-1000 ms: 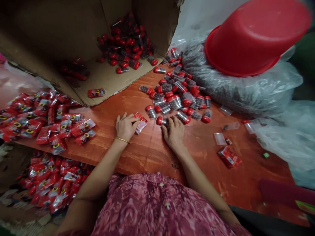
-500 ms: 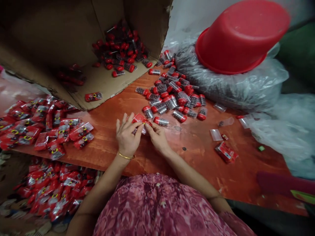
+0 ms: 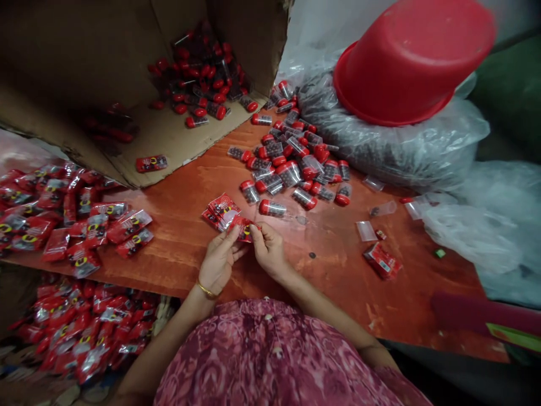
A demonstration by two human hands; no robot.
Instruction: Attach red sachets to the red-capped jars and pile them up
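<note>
Between my two hands is a small red printed packet (image 3: 243, 229), held just above the table. My left hand (image 3: 220, 257) pinches its left end between thumb and fingers. At the packet's right end, the thumb and fingers of my right hand (image 3: 269, 246) are closed on it. Just beyond my left fingertips lies a stack of flat red packets (image 3: 222, 210) on the orange-red table (image 3: 338, 282). Behind it are several clear tubes (image 3: 273, 208) with red caps and dark beads inside, piled loosely.
A cardboard box (image 3: 186, 155) on its side holds more capped tubes. Filled red packets (image 3: 95, 228) are heaped at the left, with another heap (image 3: 88, 332) below the table edge. A red tub (image 3: 414, 62) rests upside down on a plastic bag of beads (image 3: 359, 135).
My hands have drawn slightly toward me, off the stack of packets, which now shows fully. One packet is held apart between both hands. The camera view has shifted slightly.
</note>
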